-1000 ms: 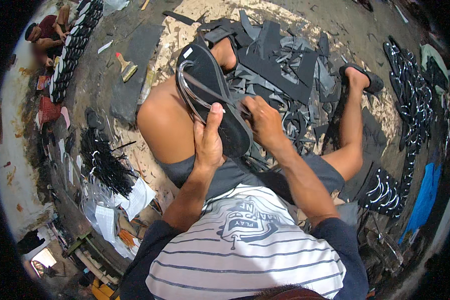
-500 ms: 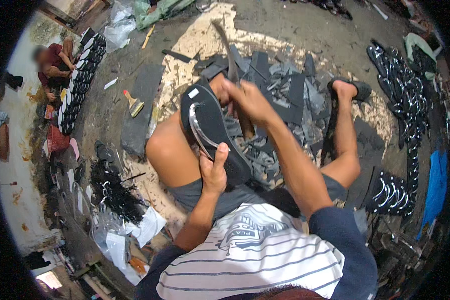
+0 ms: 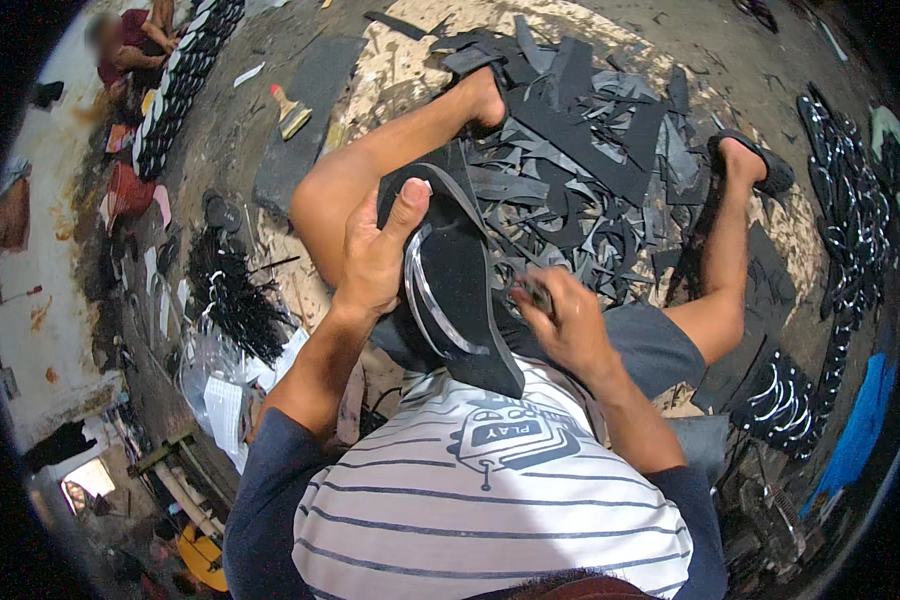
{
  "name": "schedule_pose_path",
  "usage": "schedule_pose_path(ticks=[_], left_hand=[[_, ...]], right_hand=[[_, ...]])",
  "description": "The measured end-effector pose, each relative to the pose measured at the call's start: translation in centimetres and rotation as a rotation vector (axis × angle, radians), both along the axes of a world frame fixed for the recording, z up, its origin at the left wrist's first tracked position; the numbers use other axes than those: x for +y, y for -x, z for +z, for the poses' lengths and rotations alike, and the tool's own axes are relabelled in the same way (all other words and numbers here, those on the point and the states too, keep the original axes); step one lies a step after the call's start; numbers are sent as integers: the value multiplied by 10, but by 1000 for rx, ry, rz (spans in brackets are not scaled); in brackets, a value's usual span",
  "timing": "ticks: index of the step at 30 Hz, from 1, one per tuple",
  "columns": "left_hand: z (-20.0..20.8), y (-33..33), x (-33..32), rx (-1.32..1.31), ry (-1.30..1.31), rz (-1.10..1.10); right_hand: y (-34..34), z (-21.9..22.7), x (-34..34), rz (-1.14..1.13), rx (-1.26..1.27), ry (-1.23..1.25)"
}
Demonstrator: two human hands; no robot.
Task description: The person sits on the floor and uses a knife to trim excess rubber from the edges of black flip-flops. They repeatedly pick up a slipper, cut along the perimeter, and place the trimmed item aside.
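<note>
A black sandal (image 3: pixel 458 290) with a shiny silver strap is upright in front of my torso, its sole slab tilted. My left hand (image 3: pixel 375 245) is closed round its left edge, the thumb over the top end. My right hand (image 3: pixel 570 325) is closed beside the sandal's lower right edge, slightly smeared by motion. It grips the knife, of which only a dark bit (image 3: pixel 532 292) shows near the fingers; most of the blade is hidden or foreshortened.
Black offcuts (image 3: pixel 580 170) pile up between my legs. A paintbrush (image 3: pixel 292 112) lies on a dark sheet at the upper left. A person (image 3: pixel 135 50) sits by a row of sandals (image 3: pixel 180 90). Bundled black straps (image 3: pixel 850 220) lie on the right, near a blue sheet (image 3: pixel 860 420).
My left hand has shifted from the sandal's lower part to its upper left edge, and the sandal is turned. My right hand with the knife has come down and closer to me.
</note>
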State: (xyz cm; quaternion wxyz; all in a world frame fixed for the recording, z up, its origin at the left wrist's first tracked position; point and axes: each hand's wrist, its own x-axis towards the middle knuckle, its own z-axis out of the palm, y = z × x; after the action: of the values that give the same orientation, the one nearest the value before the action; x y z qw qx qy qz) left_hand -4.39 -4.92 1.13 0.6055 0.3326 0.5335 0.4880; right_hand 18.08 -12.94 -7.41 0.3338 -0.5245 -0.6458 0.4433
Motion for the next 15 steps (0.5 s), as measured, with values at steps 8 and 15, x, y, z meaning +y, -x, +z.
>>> schedule_pose_path(ticks=[8,15], left_hand=[[-13,5,-16,363,-224,-157],[-3,8,-14,228,-156,-271]], right_hand=[[18,0,37,3,-185,-187],[11,64,101,323,-347,-234]])
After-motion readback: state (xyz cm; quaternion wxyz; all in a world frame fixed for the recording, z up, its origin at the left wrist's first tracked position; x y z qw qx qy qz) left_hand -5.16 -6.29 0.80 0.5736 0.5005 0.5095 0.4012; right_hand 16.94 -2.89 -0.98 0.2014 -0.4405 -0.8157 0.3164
